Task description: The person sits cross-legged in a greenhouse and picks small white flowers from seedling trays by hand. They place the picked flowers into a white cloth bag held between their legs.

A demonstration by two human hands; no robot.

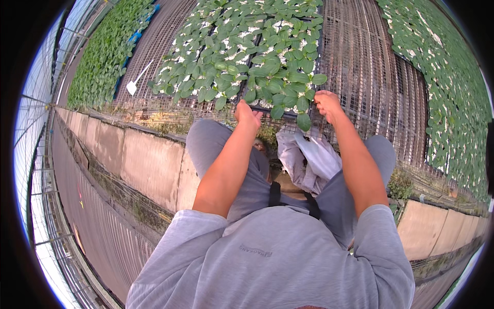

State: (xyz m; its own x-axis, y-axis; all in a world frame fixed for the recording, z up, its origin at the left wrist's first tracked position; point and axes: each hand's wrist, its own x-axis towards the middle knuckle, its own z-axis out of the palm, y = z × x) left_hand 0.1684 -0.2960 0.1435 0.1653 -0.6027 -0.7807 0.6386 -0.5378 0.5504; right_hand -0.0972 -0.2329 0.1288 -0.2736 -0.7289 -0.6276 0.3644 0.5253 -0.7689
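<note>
A black seedling tray (290,114) lies on the mesh bench top before me, full of broad-leaved green seedlings (276,83) in a medium topped with white granules. At the tray's near left corner, my left hand (248,114) grips the rim, its fingertips partly hidden. My right hand (328,105) has its fingers curled at the right edge near the front corner. Leaves overhang the front rim between both hands. Other trays of similar seedlings (208,73) sit directly against this one to the left and behind.
A crumpled white plastic sack (308,154) lies between my knees. Left on the mesh bench (355,58) is a white plant marker (133,85). More seedlings stand far left (104,58) and right (451,96). Concrete slabs (150,162) border the bench.
</note>
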